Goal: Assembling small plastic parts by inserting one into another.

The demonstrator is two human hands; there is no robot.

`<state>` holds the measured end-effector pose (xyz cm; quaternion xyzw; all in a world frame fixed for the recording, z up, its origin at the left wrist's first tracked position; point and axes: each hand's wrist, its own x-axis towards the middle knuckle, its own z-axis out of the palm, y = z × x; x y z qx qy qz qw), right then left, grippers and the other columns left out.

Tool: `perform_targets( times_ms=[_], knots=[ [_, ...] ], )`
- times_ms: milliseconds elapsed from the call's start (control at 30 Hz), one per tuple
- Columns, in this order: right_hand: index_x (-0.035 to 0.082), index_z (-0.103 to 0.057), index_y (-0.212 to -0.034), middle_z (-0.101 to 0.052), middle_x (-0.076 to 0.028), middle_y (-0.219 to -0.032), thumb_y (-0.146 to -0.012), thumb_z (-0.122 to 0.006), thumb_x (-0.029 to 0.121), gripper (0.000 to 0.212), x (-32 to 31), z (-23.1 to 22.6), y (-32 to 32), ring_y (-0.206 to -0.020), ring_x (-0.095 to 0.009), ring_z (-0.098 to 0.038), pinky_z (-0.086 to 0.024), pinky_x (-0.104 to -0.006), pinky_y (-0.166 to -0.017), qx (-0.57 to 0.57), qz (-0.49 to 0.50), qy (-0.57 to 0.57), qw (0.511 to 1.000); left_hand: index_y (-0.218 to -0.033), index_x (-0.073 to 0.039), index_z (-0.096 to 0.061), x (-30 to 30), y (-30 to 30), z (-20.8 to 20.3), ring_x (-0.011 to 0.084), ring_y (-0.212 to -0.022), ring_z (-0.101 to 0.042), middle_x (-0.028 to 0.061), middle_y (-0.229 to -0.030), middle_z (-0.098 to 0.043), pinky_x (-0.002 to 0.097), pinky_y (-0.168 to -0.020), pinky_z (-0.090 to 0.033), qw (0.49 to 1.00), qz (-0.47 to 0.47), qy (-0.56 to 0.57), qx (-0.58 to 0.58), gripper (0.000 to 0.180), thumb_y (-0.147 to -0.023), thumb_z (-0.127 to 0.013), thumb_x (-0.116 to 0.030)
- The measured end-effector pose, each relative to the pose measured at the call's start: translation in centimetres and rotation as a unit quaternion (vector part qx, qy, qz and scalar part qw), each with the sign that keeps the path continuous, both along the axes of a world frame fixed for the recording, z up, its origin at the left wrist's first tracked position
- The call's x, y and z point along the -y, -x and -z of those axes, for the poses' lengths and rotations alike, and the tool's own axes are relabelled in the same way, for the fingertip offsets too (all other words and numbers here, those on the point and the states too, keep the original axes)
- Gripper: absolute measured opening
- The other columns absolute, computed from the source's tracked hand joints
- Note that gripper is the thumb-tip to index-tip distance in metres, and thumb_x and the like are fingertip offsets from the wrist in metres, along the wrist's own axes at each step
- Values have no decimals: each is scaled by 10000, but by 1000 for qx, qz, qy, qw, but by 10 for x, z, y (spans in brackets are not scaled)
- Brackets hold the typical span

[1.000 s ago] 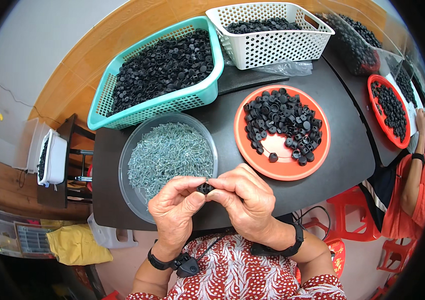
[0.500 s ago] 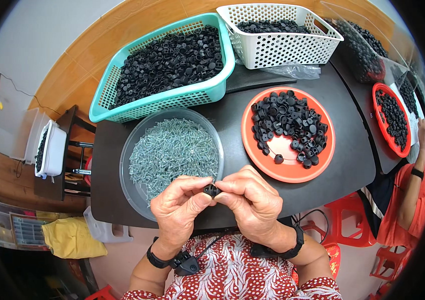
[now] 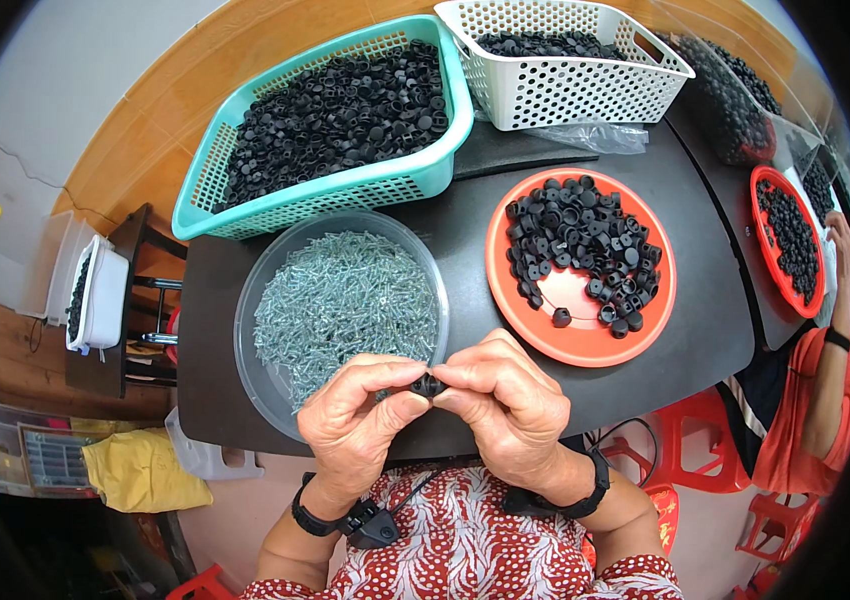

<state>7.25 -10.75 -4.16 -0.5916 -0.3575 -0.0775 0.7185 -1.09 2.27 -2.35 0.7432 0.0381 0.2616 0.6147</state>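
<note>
Left hand [image 3: 360, 420]: fingertips pinched on cap [image 3: 428, 385].
Right hand [image 3: 505, 405]: fingertips pinched on same cap.
Cap: black, between both hands, over desk [image 3: 705, 320] near edge.
Bowl [image 3: 275, 385]: screws, just beyond left hand.
Plate [image 3: 565, 345]: orange, black caps.

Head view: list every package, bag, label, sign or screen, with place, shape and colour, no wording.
Clear plastic bag: crumpled, flat on the dark table, beside the white basket.
Clear bag of black caps: bulging, at the table's far right.
Yellow bag: slumped on the floor, lower left.
No labels, signs or screens visible.
</note>
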Motion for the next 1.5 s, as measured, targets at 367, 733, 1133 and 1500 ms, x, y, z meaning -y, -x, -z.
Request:
perform_targets(
  times_ms=[367,733,1133,1500],
  knots=[
    [-30,-659,-886,-607,-118,-756,-653,-734,-45,245,0,1,-2,-659,-237,-548,-441,-313,-569,8,-9,2,1000,-927,36,-651,-1,0,-7,189,-853,-631,142,-934,-659,279,-744,-506,999,-11,-43,-1,241,-716,-762,3],
    [-35,-644,-875,-601,-122,-748,-630,-729,-70,262,0,6,2,-650,-246,-545,-443,-317,-567,8,-7,0,1000,-870,28,-673,2,-1,-12,168,-799,-617,133,-889,-658,251,-685,-491,997,-8,-77,-11,203,-691,-768,20],
    [-28,-621,-857,-609,-140,-771,-664,-709,-60,214,3,-3,-1,-655,-272,-558,-441,-340,-564,17,-4,39,999,-915,30,-659,-2,-2,-2,165,-812,-598,131,-916,-644,258,-690,-483,999,28,-16,1,202,-733,-744,19],
    [-31,-627,-882,-619,-135,-791,-693,-712,-54,208,1,-3,3,-699,-262,-579,-469,-327,-609,-36,-13,22,999,-962,27,-673,4,-1,-5,147,-835,-582,115,-940,-639,237,-728,-470,997,-7,73,-32,210,-763,-731,-6]
  ],
)
